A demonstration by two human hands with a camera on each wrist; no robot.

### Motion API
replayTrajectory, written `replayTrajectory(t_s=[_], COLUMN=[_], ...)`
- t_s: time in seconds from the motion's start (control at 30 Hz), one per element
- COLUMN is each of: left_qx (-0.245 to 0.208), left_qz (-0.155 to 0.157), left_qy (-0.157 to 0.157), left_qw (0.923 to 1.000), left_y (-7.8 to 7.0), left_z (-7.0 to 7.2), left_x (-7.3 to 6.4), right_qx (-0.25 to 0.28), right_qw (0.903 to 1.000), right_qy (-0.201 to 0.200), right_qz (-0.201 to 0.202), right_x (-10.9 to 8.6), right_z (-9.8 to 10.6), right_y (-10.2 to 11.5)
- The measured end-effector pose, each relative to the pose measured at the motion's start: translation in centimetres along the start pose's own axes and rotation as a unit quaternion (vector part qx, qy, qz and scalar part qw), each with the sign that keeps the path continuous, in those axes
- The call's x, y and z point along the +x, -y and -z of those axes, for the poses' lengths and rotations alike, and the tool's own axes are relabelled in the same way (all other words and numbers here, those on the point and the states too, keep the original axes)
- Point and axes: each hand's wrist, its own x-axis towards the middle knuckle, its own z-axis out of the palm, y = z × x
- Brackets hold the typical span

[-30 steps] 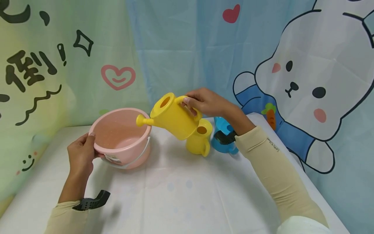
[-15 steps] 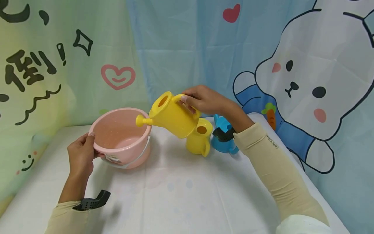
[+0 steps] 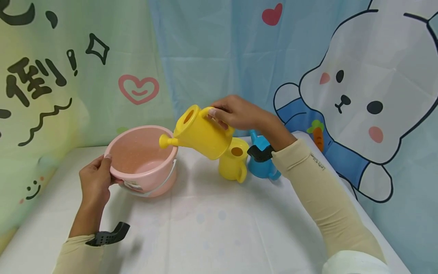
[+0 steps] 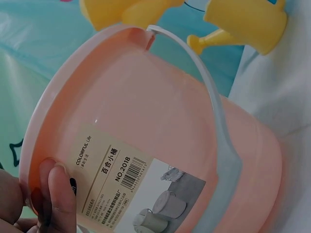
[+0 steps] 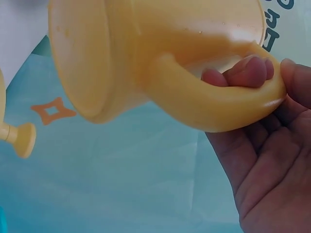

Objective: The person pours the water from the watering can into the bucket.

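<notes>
A pink bucket [image 3: 150, 185] with a grey handle [image 4: 216, 104] and a printed label [image 4: 116, 179] stands at the left of the table, tilted slightly. My left hand [image 3: 95, 180] grips its rim, thumb on the rim and fingers below it. In my right hand [image 3: 237, 113] a yellow watering can [image 3: 205, 133] is held by its handle [image 5: 214, 109], the fingers curled through the loop. The can is off the table, tilted left, and its spout [image 3: 167, 141] reaches over the bucket's right rim. No stream of water can be made out.
Behind the held can, a second yellow watering can [image 3: 232, 165] stands on the white-covered table [image 3: 205, 228]. Right of it is a blue watering can [image 3: 262, 167], partly hidden by my right wrist's black strap [image 3: 260, 154]. A printed curtain [image 3: 205, 57] hangs close behind.
My right hand has risen a little, lifting the body of the held watering can and tipping it slightly more toward the bucket. The left hand and bucket stay in place.
</notes>
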Motion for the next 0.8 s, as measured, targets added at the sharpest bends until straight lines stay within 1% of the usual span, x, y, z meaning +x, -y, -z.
replayTrajectory(t_s=[0.3,0.47,0.7,0.8], left_qx=[0.000,0.002,0.003,0.002], left_qz=[0.000,0.000,0.001,0.000], left_qy=[0.001,-0.001,0.000,0.000], left_qw=[1.0000,1.0000,1.0000,1.0000], left_y=[0.0,0.0,0.0,0.1], left_z=[0.0,0.0,0.0,0.0], left_x=[-0.1,-0.1,0.0,0.1], right_qx=[-0.011,-0.013,-0.022,-0.023], right_qw=[0.9999,0.9999,0.9996,0.9995], right_qy=[0.008,0.009,0.017,0.020], right_qz=[0.003,-0.005,0.006,0.004], right_x=[0.3,0.5,0.8,0.8], right_z=[0.2,0.3,0.6,0.6], right_y=[0.5,0.8,1.0,1.1])
